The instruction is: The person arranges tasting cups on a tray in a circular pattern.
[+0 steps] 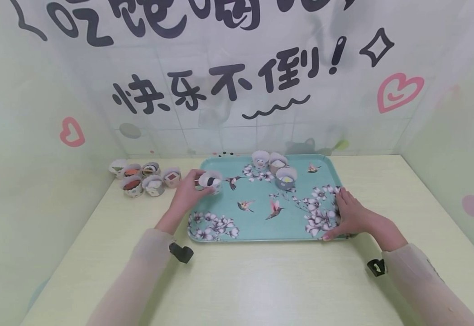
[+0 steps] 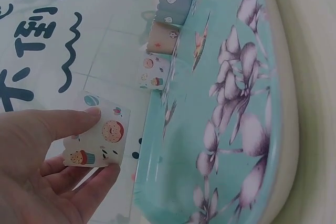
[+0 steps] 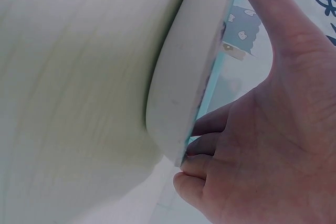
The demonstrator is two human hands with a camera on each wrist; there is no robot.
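My left hand [image 1: 189, 186] pinches a white paper baking cup [image 2: 107, 135] printed with cupcakes, thumb on one side and fingers on the other. Something black and white sits inside that cup, which overlaps the tray's left edge in the head view. My right hand [image 1: 352, 216] rests along the right rim of the turquoise tray [image 1: 220, 203], its fingers extended and thumb toward the front corner. Toward the tray's back stand a white cup [image 1: 260, 159], a brownish cup [image 1: 279, 163] and a grey-blue cup [image 1: 286, 179], each with something small inside.
Left of the tray, several more filled paper cups [image 1: 154, 186] stand grouped on the pale wooden table [image 1: 261, 280]. A wall covering with black lettering [image 1: 230, 81] rises behind the table. Pale side panels [image 1: 457, 136] flank it. Flowers and birds are printed on the tray.
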